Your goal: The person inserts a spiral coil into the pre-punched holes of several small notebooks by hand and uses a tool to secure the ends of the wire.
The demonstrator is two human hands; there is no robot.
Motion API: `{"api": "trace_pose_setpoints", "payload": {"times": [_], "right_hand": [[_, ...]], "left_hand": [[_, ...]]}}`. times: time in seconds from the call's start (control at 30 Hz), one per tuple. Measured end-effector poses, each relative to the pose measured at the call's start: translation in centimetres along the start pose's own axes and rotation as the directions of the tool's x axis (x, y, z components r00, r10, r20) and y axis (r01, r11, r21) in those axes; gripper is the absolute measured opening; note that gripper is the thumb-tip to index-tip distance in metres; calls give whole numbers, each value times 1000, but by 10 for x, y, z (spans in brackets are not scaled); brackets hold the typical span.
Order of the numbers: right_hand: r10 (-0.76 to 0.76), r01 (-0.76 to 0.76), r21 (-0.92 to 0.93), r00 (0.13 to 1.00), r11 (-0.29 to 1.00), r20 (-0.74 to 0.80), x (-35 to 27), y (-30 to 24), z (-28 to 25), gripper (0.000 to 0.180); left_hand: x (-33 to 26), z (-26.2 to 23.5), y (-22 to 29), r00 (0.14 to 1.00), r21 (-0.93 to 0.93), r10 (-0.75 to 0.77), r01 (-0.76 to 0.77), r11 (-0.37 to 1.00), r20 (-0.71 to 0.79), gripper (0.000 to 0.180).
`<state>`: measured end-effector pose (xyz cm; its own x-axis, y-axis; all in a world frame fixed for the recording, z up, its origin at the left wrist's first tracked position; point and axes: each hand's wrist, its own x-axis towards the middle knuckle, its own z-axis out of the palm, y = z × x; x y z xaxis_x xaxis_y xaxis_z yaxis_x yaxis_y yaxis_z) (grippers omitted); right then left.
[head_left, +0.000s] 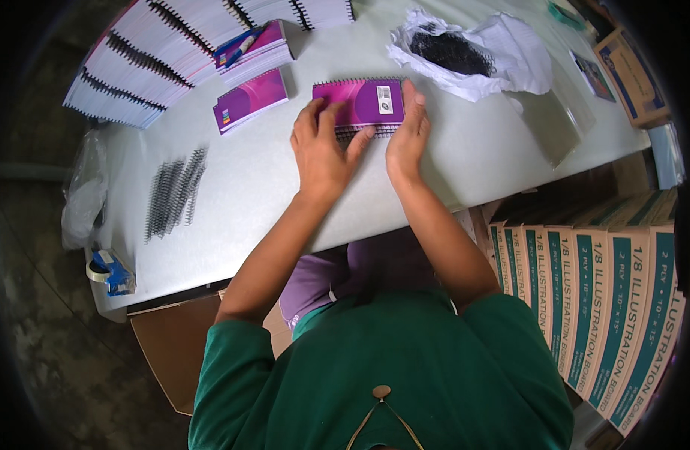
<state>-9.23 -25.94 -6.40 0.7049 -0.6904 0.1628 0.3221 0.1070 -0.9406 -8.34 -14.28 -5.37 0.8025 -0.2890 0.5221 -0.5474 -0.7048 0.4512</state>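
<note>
A small stack of purple and pink spiral notebooks (356, 103) lies on the table in front of me, a white label on its top cover and black coil showing along its far and near edges. My left hand (318, 150) grips the stack's left side, fingers bent over the cover and thumb at the near edge. Against the right end my right hand (408, 142) is pressed, its fingers pointing away from me and close together. Between them the two hands clasp the stack.
Left of the stack lie more purple notebooks (252, 99), a blue pen (243, 46) on another pile, and loose black coils (174, 195). Large rows of bound notebooks (146, 60) stand behind. White wrapping (510, 56) holds black coils at far right. Cartons (585, 285) stand right; a tape dispenser (114, 271) sits front-left.
</note>
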Motion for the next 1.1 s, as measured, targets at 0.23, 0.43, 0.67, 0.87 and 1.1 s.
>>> {"api": "trace_pose_setpoints", "payload": {"times": [0.23, 0.43, 0.67, 0.87, 1.1], "right_hand": [[-512, 502, -262, 858, 824, 36, -13, -15, 3, 53], [370, -578, 274, 751, 769, 546, -39, -40, 16, 48], [204, -387, -14, 456, 922, 866, -33, -26, 34, 30], [72, -106, -33, 395, 994, 916, -50, -16, 41, 27], [93, -95, -60, 389, 994, 917, -41, -13, 36, 32]], "left_hand": [[39, -50, -120, 988, 517, 149, -113, 849, -29, 35], [5, -117, -89, 991, 330, 132, -128, 935, 11, 22], [-34, -161, -113, 988, 455, 49, 22, 890, -143, 33], [-52, -167, -190, 959, 612, -250, 278, 740, -134, 34], [-38, -181, -149, 959, 51, -257, 264, 963, -118, 25]]}}
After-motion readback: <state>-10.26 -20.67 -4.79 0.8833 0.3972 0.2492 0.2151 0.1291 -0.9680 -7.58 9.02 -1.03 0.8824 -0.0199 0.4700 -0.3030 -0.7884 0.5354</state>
